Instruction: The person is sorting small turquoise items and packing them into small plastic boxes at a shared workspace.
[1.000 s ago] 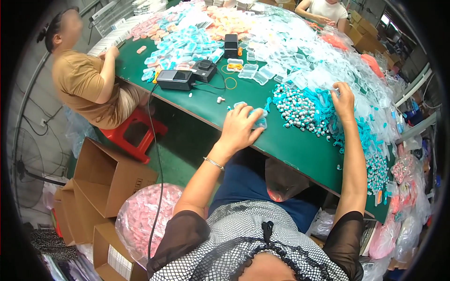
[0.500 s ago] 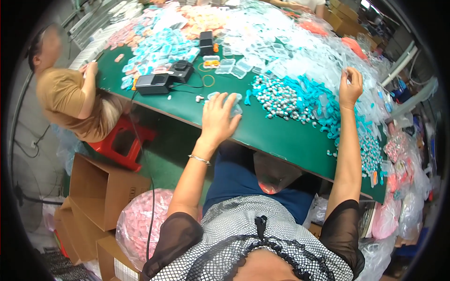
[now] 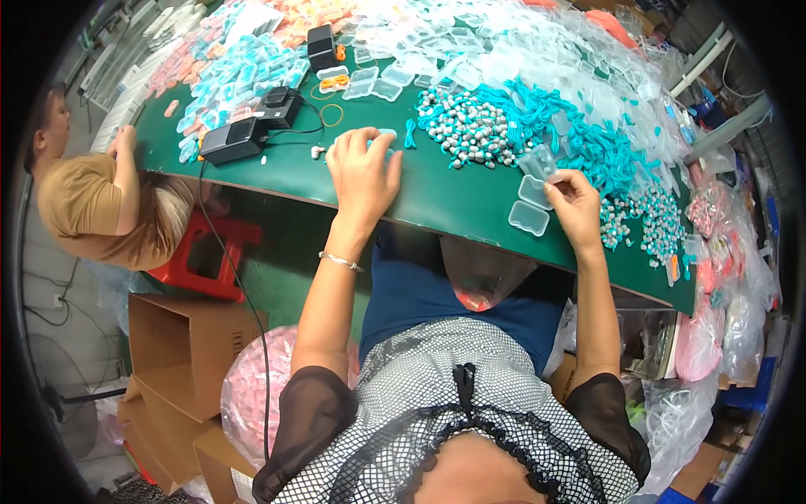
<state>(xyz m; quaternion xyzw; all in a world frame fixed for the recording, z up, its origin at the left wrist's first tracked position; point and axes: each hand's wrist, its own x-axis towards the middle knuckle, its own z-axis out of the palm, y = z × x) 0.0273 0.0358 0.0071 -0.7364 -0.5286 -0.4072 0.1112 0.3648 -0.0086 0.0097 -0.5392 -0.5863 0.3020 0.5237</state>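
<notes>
My right hand [image 3: 578, 206] pinches the edge of a small clear plastic case [image 3: 532, 191], which lies unfolded, low over the green table top [image 3: 457, 197]. Another clear piece [image 3: 538, 160] sits just beyond it, close to my fingertips. My left hand [image 3: 363, 176] rests near the table's front edge with its fingers bent and apart. It partly covers a pale clear case [image 3: 388, 134], of which only a bit shows. Between the hands, farther back, spreads a heap of teal cords with silvery earbud-like ends [image 3: 470, 126]. A single teal cord bundle [image 3: 410, 133] lies apart from that heap.
Black box-shaped devices [image 3: 233, 139] with a cable stand at the left. Behind them are piles of blue cases [image 3: 243, 76], and a large heap of clear cases [image 3: 495, 50] fills the back. A co-worker [image 3: 88, 181] sits at the left by a red stool [image 3: 206, 256].
My right hand has come down and toward me from the heap at the right, with a clear case now plainly in its fingers. My left hand stays over the pale case, fingers more bent.
</notes>
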